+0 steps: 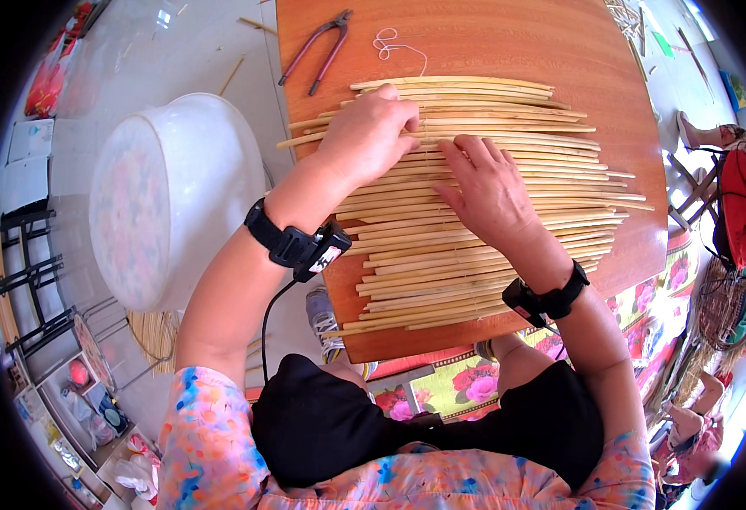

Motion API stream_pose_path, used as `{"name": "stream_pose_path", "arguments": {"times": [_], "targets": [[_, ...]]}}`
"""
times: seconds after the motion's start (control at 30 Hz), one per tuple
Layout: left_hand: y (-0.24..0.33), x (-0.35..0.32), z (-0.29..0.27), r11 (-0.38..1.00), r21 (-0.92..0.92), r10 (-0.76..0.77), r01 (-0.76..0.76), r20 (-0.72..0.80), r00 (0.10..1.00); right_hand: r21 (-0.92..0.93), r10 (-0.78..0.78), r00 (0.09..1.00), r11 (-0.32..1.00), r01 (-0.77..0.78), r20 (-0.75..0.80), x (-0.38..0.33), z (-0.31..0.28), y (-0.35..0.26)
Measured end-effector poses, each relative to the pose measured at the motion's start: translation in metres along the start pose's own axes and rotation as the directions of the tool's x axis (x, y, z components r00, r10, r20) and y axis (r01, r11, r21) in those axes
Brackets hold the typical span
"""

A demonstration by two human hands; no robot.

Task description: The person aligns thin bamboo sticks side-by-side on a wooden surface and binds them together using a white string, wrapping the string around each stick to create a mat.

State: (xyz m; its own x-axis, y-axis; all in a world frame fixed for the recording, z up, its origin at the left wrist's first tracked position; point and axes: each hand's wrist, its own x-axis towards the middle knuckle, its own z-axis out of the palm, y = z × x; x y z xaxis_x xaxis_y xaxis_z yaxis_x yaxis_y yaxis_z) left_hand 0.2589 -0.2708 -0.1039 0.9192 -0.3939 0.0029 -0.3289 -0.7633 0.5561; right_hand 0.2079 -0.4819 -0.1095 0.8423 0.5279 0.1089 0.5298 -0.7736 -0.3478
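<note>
Slender straw-coloured stalks point(492, 246) lie side by side across the wooden table point(509, 38), with fine stitching running across them in places. My left hand point(368, 132) is over the upper left of the stalks, its fingers curled into a pinch; whatever is between the fingertips is too small to make out. Palm down, my right hand point(493, 194) rests on the stalks just to the right, fingers apart and holding nothing. Beyond the stalks, a loose white thread point(425, 61) curls on the tabletop and runs down to their upper edge.
Red-handled pliers point(340, 25) lie at the table's far left. A big whitish plastic tub point(211, 183) stands on the floor to the left, with a bundle of stalks point(152, 336) below it. Other people sit along the right side, near a red cloth point(743, 208).
</note>
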Motion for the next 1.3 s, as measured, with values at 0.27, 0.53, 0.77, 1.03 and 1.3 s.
{"name": "stream_pose_path", "arguments": {"times": [0.27,0.53,0.77,1.03,1.3], "targets": [[-0.003,0.01,-0.004,0.992,0.113,0.048,-0.051,0.022,0.999,-0.037,0.003,0.999,0.999,-0.001,0.047,0.003,0.002,-0.005],[0.0,0.011,-0.002,0.993,0.117,-0.012,0.007,0.042,0.999,-0.003,-0.018,0.997,1.0,0.019,0.079,0.005,0.0,-0.008],[0.0,0.01,-0.002,0.993,0.119,-0.033,0.028,0.042,0.999,0.026,-0.04,0.997,0.999,0.039,0.062,0.007,-0.002,-0.007],[-0.005,0.012,-0.001,0.996,0.076,-0.038,0.037,0.011,0.999,-0.038,-0.049,0.998,0.998,0.048,-0.032,0.014,0.006,0.001],[-0.002,0.013,-0.003,0.993,0.099,-0.069,0.068,0.012,0.998,-0.029,-0.028,0.999,0.999,0.028,0.017,0.012,0.006,-0.003]]}}
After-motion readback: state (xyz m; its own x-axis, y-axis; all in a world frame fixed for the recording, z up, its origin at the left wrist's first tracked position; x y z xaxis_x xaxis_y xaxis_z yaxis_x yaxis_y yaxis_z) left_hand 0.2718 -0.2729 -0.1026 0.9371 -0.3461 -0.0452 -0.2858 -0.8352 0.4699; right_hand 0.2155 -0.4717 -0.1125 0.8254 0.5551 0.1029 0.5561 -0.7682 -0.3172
